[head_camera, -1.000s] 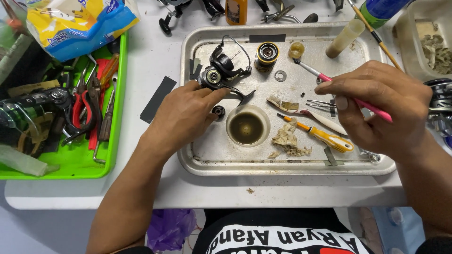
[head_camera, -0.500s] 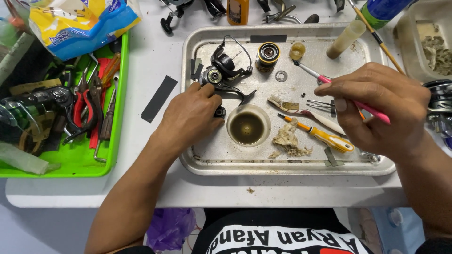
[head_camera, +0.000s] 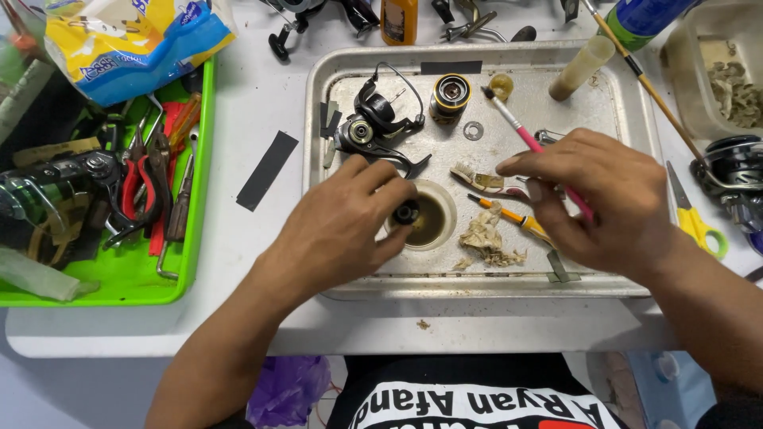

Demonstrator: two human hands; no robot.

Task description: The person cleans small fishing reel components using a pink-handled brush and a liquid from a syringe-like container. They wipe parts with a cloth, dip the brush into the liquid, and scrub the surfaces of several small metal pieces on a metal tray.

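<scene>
Partly hidden by the fingertips, a small black part (head_camera: 406, 212) sits pinched in the left hand (head_camera: 343, 228), right at the rim of the round dish (head_camera: 433, 230) in the metal tray (head_camera: 318, 159). What the part is cannot be made out. The right hand (head_camera: 606, 197) is closed around a pink brush (head_camera: 524, 135), its lower end lost under the fingers. The reel body (head_camera: 373, 127) lies just beyond the left hand. A yellow-and-blue bag (head_camera: 127, 44), top left, is cut off by the frame, overlapping the green bin (head_camera: 119, 274).
</scene>
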